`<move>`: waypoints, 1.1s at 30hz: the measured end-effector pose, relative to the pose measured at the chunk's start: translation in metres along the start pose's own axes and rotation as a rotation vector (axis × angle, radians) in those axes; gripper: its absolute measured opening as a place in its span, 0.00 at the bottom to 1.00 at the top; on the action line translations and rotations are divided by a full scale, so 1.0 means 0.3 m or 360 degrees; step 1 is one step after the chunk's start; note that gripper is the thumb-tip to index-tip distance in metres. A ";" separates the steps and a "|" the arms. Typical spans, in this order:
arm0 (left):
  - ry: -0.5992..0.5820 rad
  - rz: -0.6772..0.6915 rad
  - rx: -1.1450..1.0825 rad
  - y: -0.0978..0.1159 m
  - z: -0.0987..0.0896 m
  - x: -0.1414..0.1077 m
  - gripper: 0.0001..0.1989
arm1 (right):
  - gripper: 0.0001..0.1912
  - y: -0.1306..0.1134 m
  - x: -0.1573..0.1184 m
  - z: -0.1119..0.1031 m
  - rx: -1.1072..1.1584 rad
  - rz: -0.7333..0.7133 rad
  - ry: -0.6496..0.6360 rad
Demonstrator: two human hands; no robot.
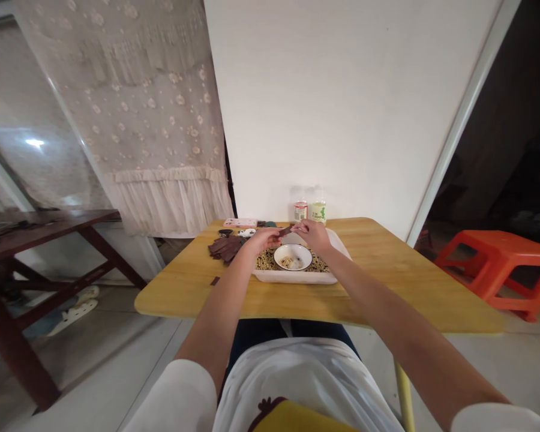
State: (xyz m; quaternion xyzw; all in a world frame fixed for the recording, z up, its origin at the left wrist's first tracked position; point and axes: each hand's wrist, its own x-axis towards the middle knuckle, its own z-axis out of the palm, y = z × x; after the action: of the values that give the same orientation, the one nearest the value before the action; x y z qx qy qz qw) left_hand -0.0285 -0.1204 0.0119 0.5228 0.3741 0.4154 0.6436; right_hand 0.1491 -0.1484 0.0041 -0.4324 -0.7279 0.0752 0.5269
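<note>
A small dark brown piece [287, 230], seemingly cloth or leather, is held up above the far side of a white tray [292, 276]. My left hand [265, 239] grips its left end with closed fingers. At its right end, my right hand [314, 234] is pinched; whatever is between those fingertips is too small to make out. Below the hands, a white bowl [293, 268] with a dark rim sits in the tray and has small pale bits inside. Many small yellowish and dark grains or beads [265, 260] surround the bowl.
Left of the tray lies a pile of brown pieces [225, 248], with one loose brown scrap [215, 281] nearer. A pink box [240, 222] and two labelled bottles [300, 210] stand at the back by the wall. An orange stool [499, 264] is on the right, a dark bench [40, 240] on the left.
</note>
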 end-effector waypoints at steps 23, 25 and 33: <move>-0.0020 0.0000 0.0037 0.005 -0.005 -0.001 0.05 | 0.19 -0.007 0.009 -0.009 0.0039 -0.0003 0.0000; 0.0062 0.0022 0.0003 0.006 -0.006 -0.001 0.05 | 0.19 -0.007 0.009 -0.008 0.0040 0.0011 -0.0028; 0.0443 0.0109 -0.0187 0.017 -0.007 -0.004 0.03 | 0.17 -0.002 -0.005 0.012 0.0184 -0.0065 -0.0458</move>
State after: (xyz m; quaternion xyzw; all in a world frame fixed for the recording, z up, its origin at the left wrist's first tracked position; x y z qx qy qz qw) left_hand -0.0317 -0.1200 0.0166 0.4341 0.4167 0.5268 0.6003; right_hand 0.1458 -0.1487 0.0020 -0.3713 -0.7990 0.1673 0.4425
